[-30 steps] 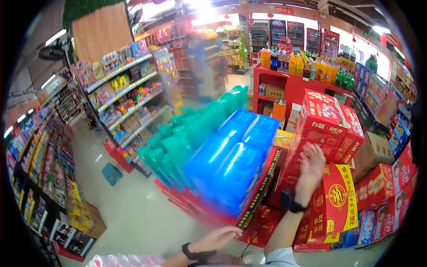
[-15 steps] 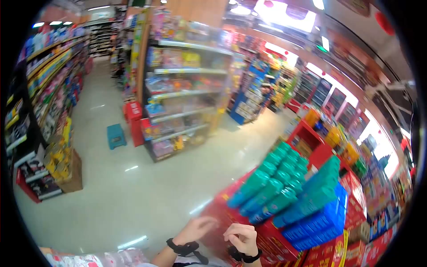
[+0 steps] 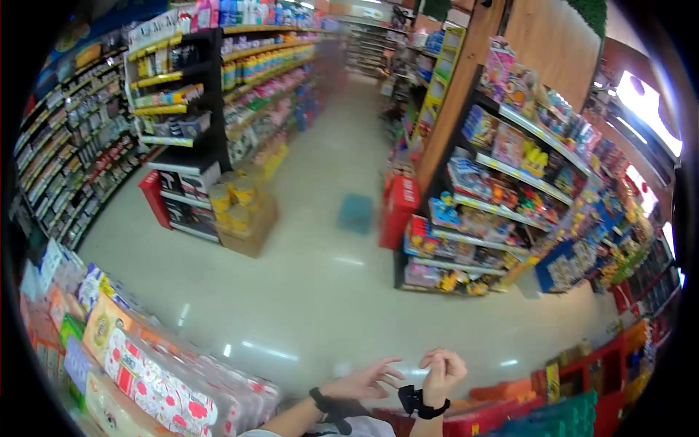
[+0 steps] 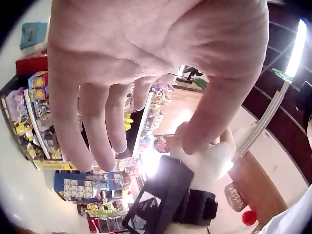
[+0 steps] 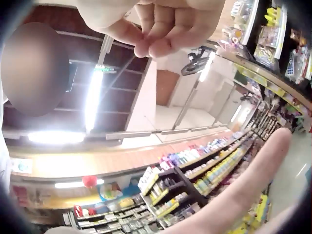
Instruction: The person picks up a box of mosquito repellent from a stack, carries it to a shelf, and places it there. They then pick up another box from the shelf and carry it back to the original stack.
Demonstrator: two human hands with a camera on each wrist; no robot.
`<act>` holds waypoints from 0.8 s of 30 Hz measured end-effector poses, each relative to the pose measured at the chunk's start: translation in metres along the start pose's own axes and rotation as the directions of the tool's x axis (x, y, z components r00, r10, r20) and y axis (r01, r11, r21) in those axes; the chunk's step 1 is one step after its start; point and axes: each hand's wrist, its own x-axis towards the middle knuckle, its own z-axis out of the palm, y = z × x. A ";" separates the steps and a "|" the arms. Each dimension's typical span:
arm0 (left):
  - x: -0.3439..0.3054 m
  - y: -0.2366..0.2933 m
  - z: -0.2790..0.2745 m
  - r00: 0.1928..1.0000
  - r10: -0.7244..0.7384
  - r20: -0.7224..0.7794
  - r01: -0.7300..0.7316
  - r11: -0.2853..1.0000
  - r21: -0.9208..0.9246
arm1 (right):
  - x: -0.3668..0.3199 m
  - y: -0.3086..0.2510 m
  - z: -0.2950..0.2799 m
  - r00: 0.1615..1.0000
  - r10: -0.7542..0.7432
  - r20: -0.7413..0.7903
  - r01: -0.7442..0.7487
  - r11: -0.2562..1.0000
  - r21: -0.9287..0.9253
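Note:
My left hand [image 3: 368,379] is held out in front of my body with its fingers spread and nothing in it. Beside it my right hand [image 3: 443,370] is raised, fingers loosely bent and free of any object. In the left wrist view the palm [image 4: 146,39] and relaxed fingers fill the top, and the other hand shows behind the thumb. The right wrist view has the bent fingertips [image 5: 156,46] close together at the top. Below and right of the right hand stand upright teal packs [image 3: 561,419]. Left of my left arm, plastic-wrapped packs with red flowers [image 3: 156,379] are lined up.
Ahead, a toy shelf [image 3: 495,211] stands right of an aisle [image 3: 349,131]. A teal stool [image 3: 355,213] sits on the floor beside a red box [image 3: 400,207]. To the left, yellow cans [image 3: 237,200] top a cardboard box [image 3: 251,233] at a shelf end.
The view has swung left, from the stacked red boxes and blue packs to the aisle. My right hand left the red boxes, and both hands are now together before my body.

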 end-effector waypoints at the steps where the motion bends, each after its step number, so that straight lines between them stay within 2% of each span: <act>1: 0.015 0.008 -0.014 1.000 -0.007 -0.006 0.007 0.999 0.042 | 0.018 0.017 0.006 0.999 0.004 -0.047 -0.003 1.000 0.030; 2: 0.032 0.013 -0.026 1.000 -0.016 -0.007 0.017 0.997 0.077 | 0.033 0.033 0.012 0.996 0.019 -0.086 -0.011 0.996 0.087; 3: 0.053 0.015 -0.040 0.997 -0.074 0.038 0.074 0.997 0.014 | 0.051 0.049 0.016 0.992 0.036 -0.123 -0.018 0.990 0.140; 4: 0.077 0.014 -0.052 0.993 -0.104 0.052 0.103 0.994 0.028 | 0.073 0.061 0.024 0.985 0.055 -0.163 -0.022 0.980 0.196; 6: 0.113 0.010 -0.073 0.977 -0.197 0.080 0.194 0.980 0.050 | 0.111 0.082 0.036 0.977 0.070 -0.202 -0.029 0.980 0.199; 8: 0.142 0.028 -0.092 0.971 -0.236 -0.044 0.239 0.967 0.085 | 0.147 0.111 0.038 0.976 0.064 -0.209 -0.018 0.975 0.219; 9: 0.155 0.039 -0.105 0.965 -0.244 -0.101 0.254 0.962 0.103 | 0.166 0.121 0.044 0.966 0.110 -0.236 -0.055 0.972 0.228; 12: 0.177 0.043 -0.152 0.948 -0.266 -0.172 0.287 0.952 0.105 | 0.213 0.151 0.073 0.952 0.196 -0.235 -0.186 0.981 0.062; 13: 0.181 0.048 -0.166 0.962 -0.210 -0.172 0.224 0.972 0.066 | 0.223 0.162 0.081 0.963 0.197 -0.186 -0.189 0.980 0.056; 15: 0.192 0.064 -0.197 0.966 -0.151 -0.212 0.184 0.972 0.146 | 0.249 0.188 0.106 0.978 0.182 -0.098 -0.177 0.982 0.061; 19: 0.212 0.078 -0.279 0.949 0.028 -0.315 0.066 0.956 0.284 | 0.298 0.234 0.165 0.982 0.189 -0.024 -0.185 0.974 0.130; 22: 0.226 0.112 -0.347 0.947 0.105 -0.303 -0.003 0.948 0.319 | 0.339 0.268 0.221 0.982 0.186 0.035 -0.188 0.980 0.072; 24: 0.234 0.146 -0.393 0.961 0.067 -0.267 0.006 0.964 0.266 | 0.372 0.288 0.264 0.980 0.173 0.095 -0.174 0.985 0.000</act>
